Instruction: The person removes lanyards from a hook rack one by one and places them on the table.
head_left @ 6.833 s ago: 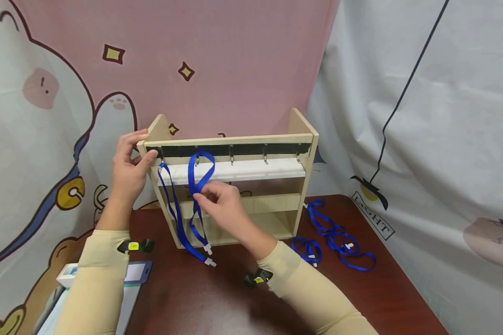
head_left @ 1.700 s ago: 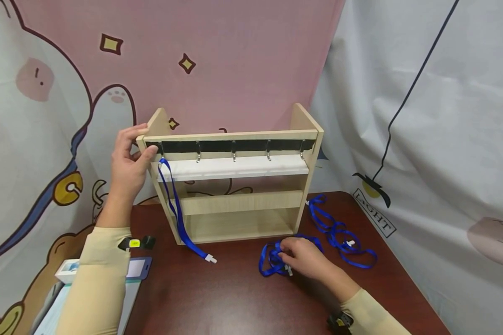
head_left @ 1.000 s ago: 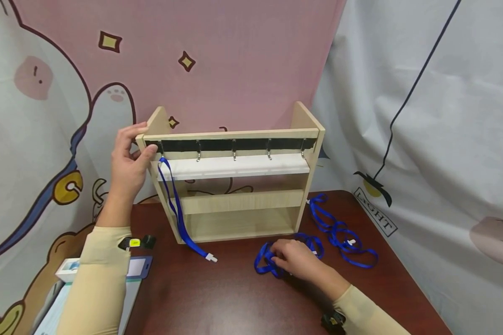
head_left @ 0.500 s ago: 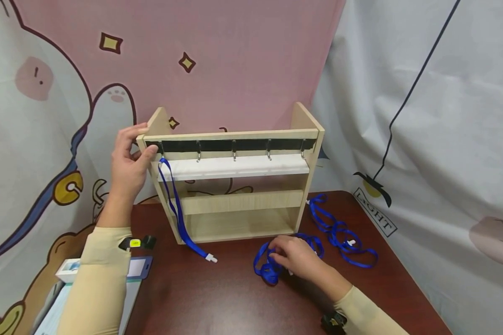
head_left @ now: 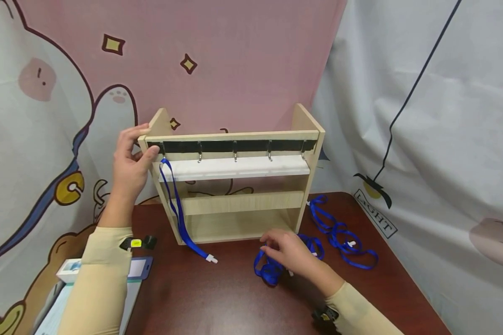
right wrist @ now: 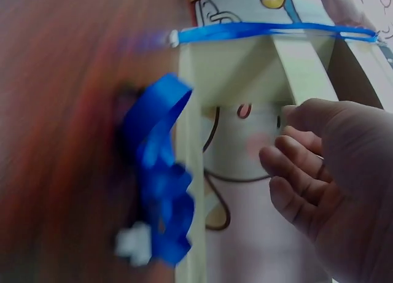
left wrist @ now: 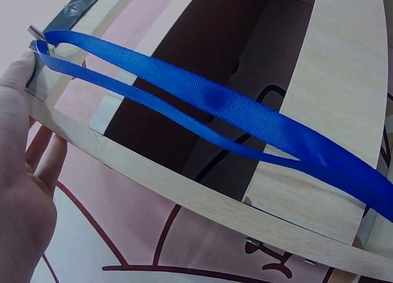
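My left hand (head_left: pixel 130 163) grips the upper left corner of a small wooden shelf (head_left: pixel 243 202), thumb on its front and fingers round the side. Beside that thumb, a blue lanyard (head_left: pixel 178 204) hangs from the leftmost hook, its white clip reaching down over the table. My right hand (head_left: pixel 291 253) hovers just over a bunched blue lanyard (head_left: pixel 270 274) in front of the shelf. In the right wrist view its fingers (right wrist: pixel 295 166) are loosely bent with nothing between them, and the bunched lanyard (right wrist: pixel 163 178) lies apart from them.
Several metal hooks line a black strip (head_left: pixel 218 146) on the shelf front. More blue lanyards (head_left: pixel 337 232) lie on the dark red table (head_left: pixel 209 302) at right. A white box (head_left: pixel 68 271) and a blue-edged card holder (head_left: pixel 140 268) are at left, partly behind my forearm.
Earlier my right hand held a lanyard loop at the second hook; that hook is bare now. It later handled the bunched lanyard on the table and has just lifted off. My left hand stays put.
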`<state>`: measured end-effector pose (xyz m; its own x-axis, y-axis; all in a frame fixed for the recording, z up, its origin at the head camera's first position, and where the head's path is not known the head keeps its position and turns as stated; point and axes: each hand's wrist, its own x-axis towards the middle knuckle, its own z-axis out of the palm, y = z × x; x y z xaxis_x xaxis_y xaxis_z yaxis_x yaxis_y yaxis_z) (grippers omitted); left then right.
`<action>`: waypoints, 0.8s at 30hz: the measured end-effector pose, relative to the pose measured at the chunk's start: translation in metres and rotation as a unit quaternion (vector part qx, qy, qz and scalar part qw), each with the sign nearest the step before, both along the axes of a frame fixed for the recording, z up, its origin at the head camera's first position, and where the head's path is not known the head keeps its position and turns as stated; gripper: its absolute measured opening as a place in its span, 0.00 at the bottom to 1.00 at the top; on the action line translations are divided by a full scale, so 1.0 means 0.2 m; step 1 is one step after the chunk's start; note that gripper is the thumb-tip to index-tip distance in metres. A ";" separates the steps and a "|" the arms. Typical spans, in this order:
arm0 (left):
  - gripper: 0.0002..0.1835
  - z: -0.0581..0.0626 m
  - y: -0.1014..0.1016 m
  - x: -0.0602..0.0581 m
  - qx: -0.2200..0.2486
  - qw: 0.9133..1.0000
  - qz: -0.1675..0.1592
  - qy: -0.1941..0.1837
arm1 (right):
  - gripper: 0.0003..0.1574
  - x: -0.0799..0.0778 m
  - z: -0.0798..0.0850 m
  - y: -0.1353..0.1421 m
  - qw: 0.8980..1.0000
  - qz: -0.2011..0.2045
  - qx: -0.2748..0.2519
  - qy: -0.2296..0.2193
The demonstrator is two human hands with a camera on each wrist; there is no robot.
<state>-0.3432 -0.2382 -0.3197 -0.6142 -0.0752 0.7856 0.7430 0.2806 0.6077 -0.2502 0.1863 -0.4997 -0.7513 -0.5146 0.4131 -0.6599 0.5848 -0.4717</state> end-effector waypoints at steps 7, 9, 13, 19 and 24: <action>0.22 0.03 0.03 0.08 0.000 1.000 -0.002 -0.009 | 0.19 -0.06 0.12 -0.22 0.993 0.031 -0.097 -0.054; 0.22 0.05 0.05 0.11 -0.001 1.000 -0.004 -0.012 | 0.21 -0.08 0.17 -0.31 0.991 0.038 -0.115 -0.052; 0.22 0.07 0.06 0.13 0.000 1.000 -0.009 -0.013 | 0.25 -0.12 0.27 -0.51 0.987 0.053 -0.146 -0.031; 0.22 0.06 0.06 0.12 0.000 1.000 -0.008 -0.005 | 0.30 -0.13 0.38 -0.80 0.983 0.051 -0.175 -0.003; 0.22 0.04 0.04 0.08 -0.006 1.000 -0.003 -0.001 | 0.29 -0.14 0.42 -0.99 0.980 0.013 -0.198 0.010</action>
